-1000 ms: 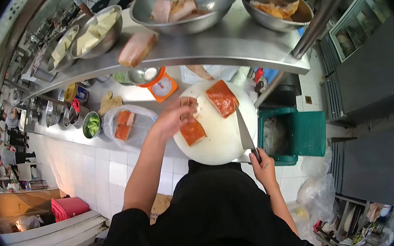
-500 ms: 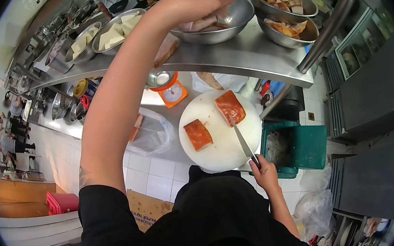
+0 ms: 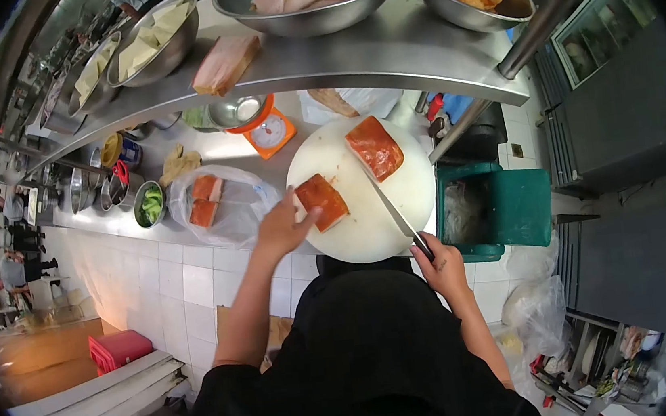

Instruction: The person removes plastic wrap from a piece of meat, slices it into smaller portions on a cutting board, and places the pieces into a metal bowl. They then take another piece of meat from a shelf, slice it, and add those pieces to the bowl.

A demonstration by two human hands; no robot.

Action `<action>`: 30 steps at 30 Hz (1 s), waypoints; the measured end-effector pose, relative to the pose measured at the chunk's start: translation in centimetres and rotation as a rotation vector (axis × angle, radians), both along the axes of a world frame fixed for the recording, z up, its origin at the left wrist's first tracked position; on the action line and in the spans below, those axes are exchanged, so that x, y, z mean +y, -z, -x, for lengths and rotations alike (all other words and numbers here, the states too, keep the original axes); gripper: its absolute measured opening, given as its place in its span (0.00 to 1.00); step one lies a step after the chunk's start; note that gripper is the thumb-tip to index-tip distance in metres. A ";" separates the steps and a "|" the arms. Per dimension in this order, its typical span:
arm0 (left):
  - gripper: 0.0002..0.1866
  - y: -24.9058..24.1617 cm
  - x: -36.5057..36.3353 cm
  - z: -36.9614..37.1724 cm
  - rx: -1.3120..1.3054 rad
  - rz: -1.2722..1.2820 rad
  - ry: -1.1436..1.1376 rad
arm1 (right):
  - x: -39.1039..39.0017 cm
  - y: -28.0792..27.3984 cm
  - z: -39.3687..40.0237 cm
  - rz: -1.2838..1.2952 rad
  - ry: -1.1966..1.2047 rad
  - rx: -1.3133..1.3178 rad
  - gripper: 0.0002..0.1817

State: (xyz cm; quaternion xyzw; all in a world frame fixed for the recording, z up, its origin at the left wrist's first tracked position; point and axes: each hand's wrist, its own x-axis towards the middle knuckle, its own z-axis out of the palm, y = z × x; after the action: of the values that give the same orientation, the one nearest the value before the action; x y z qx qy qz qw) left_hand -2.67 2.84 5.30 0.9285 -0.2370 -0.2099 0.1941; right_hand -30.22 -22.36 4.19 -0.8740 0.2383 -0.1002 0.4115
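On a round white cutting board (image 3: 337,244) lie two slabs of meat with glossy orange-brown skin, likely roast pork. My left hand (image 3: 278,228) is at the near-left slab of pork (image 3: 322,202), thumb over its lower left corner and fingers spread along its left side. The hand looks open, not closed round the meat. My right hand (image 3: 441,265) is wrapped round the black handle of a knife (image 3: 395,212). Its blade points away from me, the tip beside the lower left edge of the farther slab of pork (image 3: 375,148).
Left of the board, a plastic bag (image 3: 240,210) holds more pork pieces. Behind stand an orange scale (image 3: 269,133) and a bowl of green vegetables (image 3: 151,204). Overhead, a steel shelf (image 3: 383,69) carries a pork block (image 3: 226,65) and several metal bowls. A green bin (image 3: 519,215) stands right.
My left hand has come down from the bowl on the shelf to the nearer slab on the board. My right hand still holds the knife. The view has tilted downward slightly.
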 end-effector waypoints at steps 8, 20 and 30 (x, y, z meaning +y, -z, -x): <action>0.60 3.4 -9.0 2.6 -0.324 -0.181 0.174 | 0.3 -0.9 -4.3 -0.003 -0.043 0.184 0.19; 0.50 3.2 -3.5 -9.7 0.694 0.562 0.162 | -0.7 -0.1 -4.3 0.072 -0.102 0.202 0.17; 0.50 3.6 -5.5 -3.5 -0.559 0.171 0.379 | 0.2 -0.9 -4.3 0.101 -0.101 0.276 0.18</action>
State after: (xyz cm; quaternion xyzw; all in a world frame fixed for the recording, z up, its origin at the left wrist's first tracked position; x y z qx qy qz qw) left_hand 0.80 -2.69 1.66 0.8700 -0.4660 0.0406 0.1562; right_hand -25.95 -22.19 5.13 -0.9099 0.2431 0.0299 0.3347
